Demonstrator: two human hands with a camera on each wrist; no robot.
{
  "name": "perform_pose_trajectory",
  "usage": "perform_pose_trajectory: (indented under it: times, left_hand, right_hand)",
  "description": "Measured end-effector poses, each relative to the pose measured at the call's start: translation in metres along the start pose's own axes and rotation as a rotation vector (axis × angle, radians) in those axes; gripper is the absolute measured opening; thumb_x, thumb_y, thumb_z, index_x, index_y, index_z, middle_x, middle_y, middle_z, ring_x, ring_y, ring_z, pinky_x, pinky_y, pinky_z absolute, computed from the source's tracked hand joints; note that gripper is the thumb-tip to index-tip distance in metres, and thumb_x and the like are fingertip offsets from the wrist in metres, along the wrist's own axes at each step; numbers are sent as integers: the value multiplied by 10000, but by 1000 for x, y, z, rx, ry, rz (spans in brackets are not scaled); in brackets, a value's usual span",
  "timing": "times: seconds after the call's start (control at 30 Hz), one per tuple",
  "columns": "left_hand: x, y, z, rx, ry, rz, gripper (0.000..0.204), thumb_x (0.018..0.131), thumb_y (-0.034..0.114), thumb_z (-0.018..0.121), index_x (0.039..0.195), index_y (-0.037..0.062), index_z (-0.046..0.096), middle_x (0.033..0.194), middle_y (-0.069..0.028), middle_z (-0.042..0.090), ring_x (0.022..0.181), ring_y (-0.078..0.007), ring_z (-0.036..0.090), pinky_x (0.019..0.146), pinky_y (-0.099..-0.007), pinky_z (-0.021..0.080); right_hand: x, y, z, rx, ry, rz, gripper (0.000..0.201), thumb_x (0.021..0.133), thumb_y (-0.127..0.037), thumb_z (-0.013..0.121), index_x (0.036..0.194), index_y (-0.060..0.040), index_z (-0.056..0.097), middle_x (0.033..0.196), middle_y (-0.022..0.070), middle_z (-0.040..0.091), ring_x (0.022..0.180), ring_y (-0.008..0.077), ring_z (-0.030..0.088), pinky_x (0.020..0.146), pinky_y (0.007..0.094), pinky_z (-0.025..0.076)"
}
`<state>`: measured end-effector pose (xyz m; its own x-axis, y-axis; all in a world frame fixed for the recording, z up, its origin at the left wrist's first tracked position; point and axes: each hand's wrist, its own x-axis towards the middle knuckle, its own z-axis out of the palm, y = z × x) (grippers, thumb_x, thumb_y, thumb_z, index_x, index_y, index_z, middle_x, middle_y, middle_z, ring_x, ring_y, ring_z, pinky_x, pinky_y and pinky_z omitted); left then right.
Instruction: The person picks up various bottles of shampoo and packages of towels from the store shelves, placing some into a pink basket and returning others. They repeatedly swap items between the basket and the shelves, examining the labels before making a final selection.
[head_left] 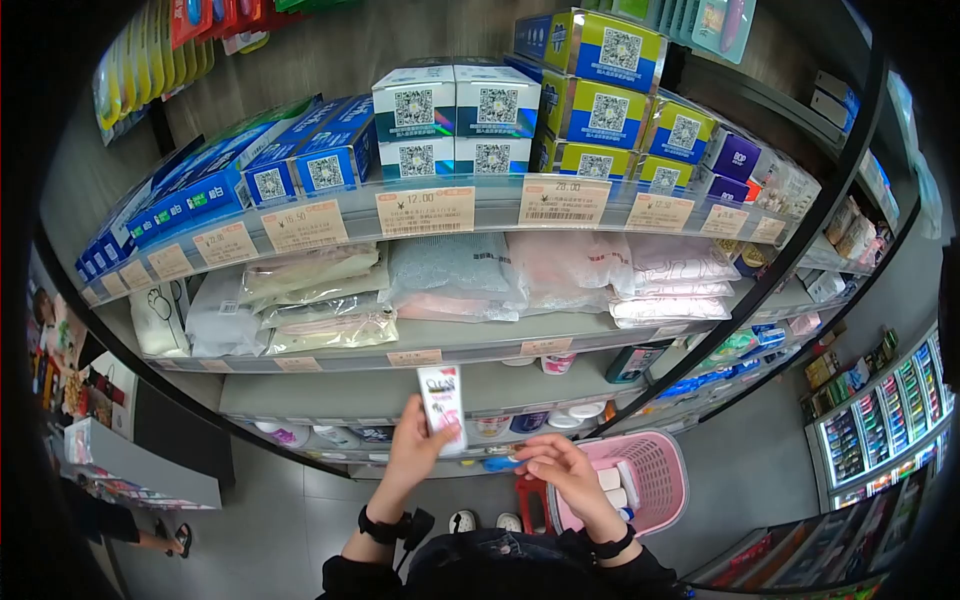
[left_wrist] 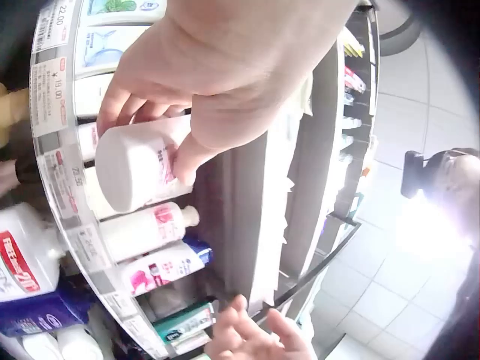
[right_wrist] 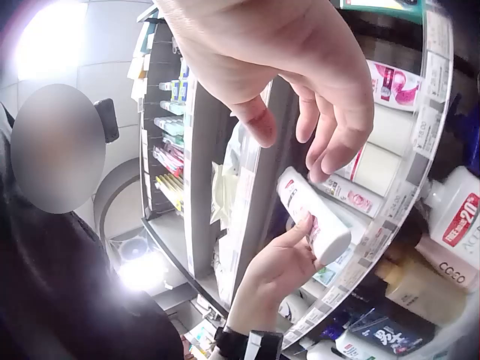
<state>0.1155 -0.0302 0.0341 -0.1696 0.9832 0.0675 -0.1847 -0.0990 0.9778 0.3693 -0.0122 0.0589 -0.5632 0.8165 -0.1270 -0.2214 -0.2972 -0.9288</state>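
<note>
My left hand (head_left: 413, 447) grips a white shampoo bottle (head_left: 441, 405) with pink and dark print, its label facing me, in front of a lower shelf. Seen from the left wrist, the thumb and fingers wrap round the white bottle (left_wrist: 127, 169), its base toward the camera. To the right, my right hand (head_left: 567, 478) holds nothing, its fingers loosely bent. In the right wrist view that hand (right_wrist: 307, 82) hangs just above the bottle (right_wrist: 309, 214), thumb apart from the fingers. Below the right hand stands a pink basket (head_left: 672, 485) with white bottles inside.
Shelves ahead carry toothpaste boxes (head_left: 455, 105), bagged towels (head_left: 450, 275) and a lower row of bottles (left_wrist: 146, 232). A shelf edge (head_left: 400, 358) with price tags runs just above the hands. A black post (head_left: 735, 290) slants at the right. Another person's leg (head_left: 150, 541) shows at far left.
</note>
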Motion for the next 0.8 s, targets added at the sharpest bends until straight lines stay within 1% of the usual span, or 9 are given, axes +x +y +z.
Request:
perform_pose_trajectory:
  times: [0.17, 0.33, 0.4, 0.43, 0.5, 0.53, 0.6, 0.7, 0.8]
  left_hand:
    - [45, -17, -24, 298, 181, 130, 464, 827, -102, 618, 1236, -6, 422, 1105, -128, 611, 1001, -179, 615, 861, -307, 504]
    - [61, -41, -38, 391, 168, 156, 547, 806, -86, 648, 1291, -27, 403, 1207, -158, 552, 1101, -240, 569, 954, -350, 460]
    - [61, -46, -42, 259, 130, 131, 544, 804, -82, 648, 1289, -27, 407, 1228, -154, 535, 1146, -248, 545, 997, -344, 428]
    - [60, -50, -46, 259, 122, 129, 544, 804, -82, 648, 1289, -27, 407, 1228, -154, 535, 1146, -248, 545, 997, -344, 428]
    - [59, -55, -50, 541, 211, 296, 583, 784, -63, 671, 1297, -26, 397, 1193, -157, 552, 1087, -254, 565, 952, -342, 445]
    - [57, -59, -50, 541, 202, 296, 583, 784, -63, 671, 1297, -26, 397, 1193, -157, 552, 1087, -254, 565, 952, -342, 445]
    - [51, -48, -43, 834, 320, 257, 652, 753, -45, 699, 1319, -16, 376, 1157, -172, 562, 1015, -268, 570, 890, -357, 456]
    - [48, -32, -22, 748, 405, 209, 720, 724, -22, 725, 1343, -4, 357, 1138, -181, 570, 947, -281, 559, 845, -379, 451]
    - [57, -42, -18, 715, 436, 194, 713, 746, -6, 715, 1357, 8, 347, 1155, -168, 571, 976, -278, 563, 896, -372, 437]
  right_hand:
    - [-23, 6, -24, -26, 96, -17, 271, 913, -40, 598, 1176, -9, 541, 1081, 107, 659, 963, 161, 644, 829, 272, 495]
    - [-49, 18, -51, -38, 257, -26, 218, 907, -30, 591, 1123, -3, 571, 1035, 112, 679, 905, 180, 662, 794, 278, 505]
    - [-56, 25, -62, -20, 351, -77, 236, 904, -56, 580, 1128, 13, 553, 995, 155, 683, 890, 223, 672, 779, 333, 538]
    - [-61, 28, -67, -18, 360, -79, 236, 904, -56, 580, 1128, 13, 553, 995, 155, 683, 890, 223, 672, 779, 333, 538]
    - [-69, 26, -69, 37, 455, -57, 207, 895, -36, 591, 1100, -9, 584, 994, 121, 693, 878, 193, 671, 747, 277, 500]
    - [-71, 29, -72, 71, 471, -63, 210, 892, -46, 595, 1099, -11, 587, 994, 123, 694, 872, 192, 673, 738, 277, 498]
    - [-76, 33, -76, 71, 488, -79, 209, 893, -48, 593, 1099, -13, 589, 995, 123, 695, 874, 191, 672, 740, 277, 497]
    - [-81, 34, -76, 69, 512, -96, 208, 896, -52, 590, 1101, -17, 593, 999, 122, 695, 879, 192, 671, 746, 276, 496]
    - [-85, 36, -75, 77, 522, -94, 220, 897, -59, 592, 1114, -24, 596, 1002, 119, 698, 886, 195, 673, 763, 273, 494]
